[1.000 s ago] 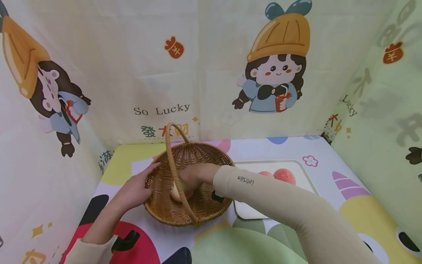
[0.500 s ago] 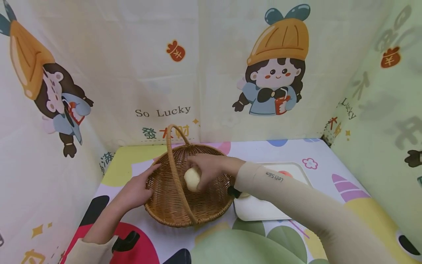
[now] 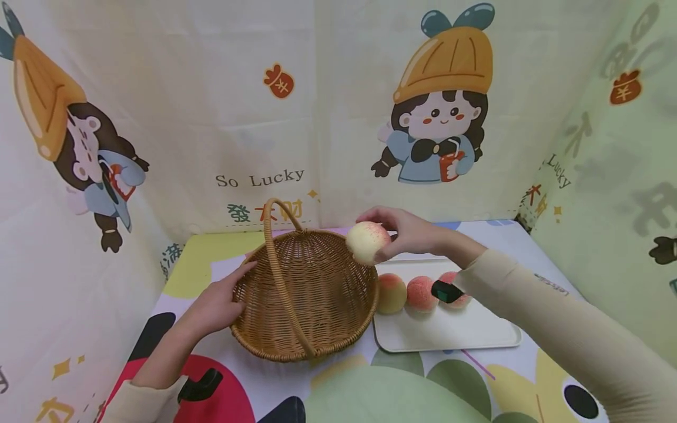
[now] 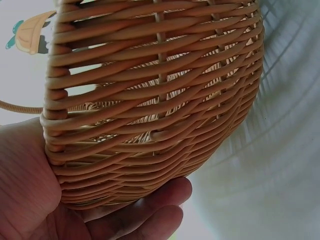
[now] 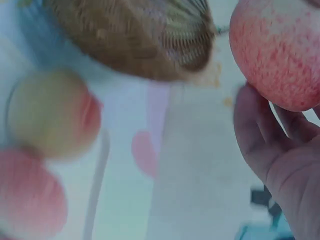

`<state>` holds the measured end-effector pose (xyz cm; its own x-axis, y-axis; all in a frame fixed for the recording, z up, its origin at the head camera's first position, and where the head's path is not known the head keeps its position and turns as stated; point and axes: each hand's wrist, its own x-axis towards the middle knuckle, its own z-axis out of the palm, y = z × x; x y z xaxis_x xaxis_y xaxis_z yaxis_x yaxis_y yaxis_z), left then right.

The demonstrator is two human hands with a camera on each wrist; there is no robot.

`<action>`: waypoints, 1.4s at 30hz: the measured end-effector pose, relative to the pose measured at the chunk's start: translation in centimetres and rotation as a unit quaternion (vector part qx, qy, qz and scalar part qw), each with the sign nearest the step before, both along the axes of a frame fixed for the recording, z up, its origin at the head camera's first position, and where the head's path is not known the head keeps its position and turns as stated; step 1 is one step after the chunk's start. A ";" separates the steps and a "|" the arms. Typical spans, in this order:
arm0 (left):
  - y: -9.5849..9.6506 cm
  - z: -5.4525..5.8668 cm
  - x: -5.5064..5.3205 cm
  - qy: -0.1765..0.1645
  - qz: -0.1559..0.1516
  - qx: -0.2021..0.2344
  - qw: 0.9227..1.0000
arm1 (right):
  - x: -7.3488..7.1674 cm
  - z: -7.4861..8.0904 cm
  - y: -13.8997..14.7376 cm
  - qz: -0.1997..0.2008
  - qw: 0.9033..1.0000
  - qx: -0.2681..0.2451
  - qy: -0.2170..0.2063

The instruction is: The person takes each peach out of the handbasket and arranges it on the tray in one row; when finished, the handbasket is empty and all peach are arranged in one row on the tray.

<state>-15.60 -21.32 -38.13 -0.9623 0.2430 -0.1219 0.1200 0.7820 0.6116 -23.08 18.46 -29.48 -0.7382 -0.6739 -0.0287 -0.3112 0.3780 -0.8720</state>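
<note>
A pale peach with a red blush (image 3: pixel 367 242) is held up by my right hand (image 3: pixel 409 232), over the right rim of a brown wicker basket (image 3: pixel 328 305). In the right wrist view, its pink speckled side (image 5: pixel 282 55) rests against the fingers. My left hand (image 3: pixel 217 302) grips the basket's left side at the rim. Seen from the left wrist, the fingers (image 4: pixel 150 215) curl along the woven wall (image 4: pixel 150 100). The basket leans with its mouth toward me, and I see no fruit inside it.
Right of the basket lies a white tray (image 3: pixel 423 338). A yellow-green and red peach (image 3: pixel 391 295) and two pink peaches stand on it in a row, the nearer pink one (image 3: pixel 421 292) beside the other (image 3: pixel 451 282), which the wrist strap partly covers. Printed cloth walls (image 3: pixel 338 117) enclose the table.
My right hand has come up out of the basket with the peach and moved right, above the rim. The tray's peaches have come into fuller view. My left hand stays on the basket.
</note>
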 end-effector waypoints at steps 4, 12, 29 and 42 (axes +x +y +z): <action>-0.1 -0.1 0.1 0.000 0.002 0.004 1.000 | 0.4 0.4 4.9 -0.049 0.999 0.015 0.002; -0.2 -0.1 -0.2 0.006 -0.002 0.002 1.000 | 1.9 -1.5 15.1 -0.138 0.982 0.114 0.057; -0.2 -0.1 -0.2 0.001 -0.003 -0.005 1.000 | 3.5 -9.6 21.7 -0.133 0.932 0.322 0.102; -0.1 -0.1 -0.1 -0.004 -0.001 -0.001 1.000 | 4.3 -9.5 21.5 -0.112 0.941 0.306 0.093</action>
<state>-15.74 -21.46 -38.21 -0.9608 0.2443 -0.1308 0.1159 0.7830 0.6111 -18.74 39.93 -39.03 -0.8901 -0.4011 -0.2166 -0.2907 0.8654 -0.4082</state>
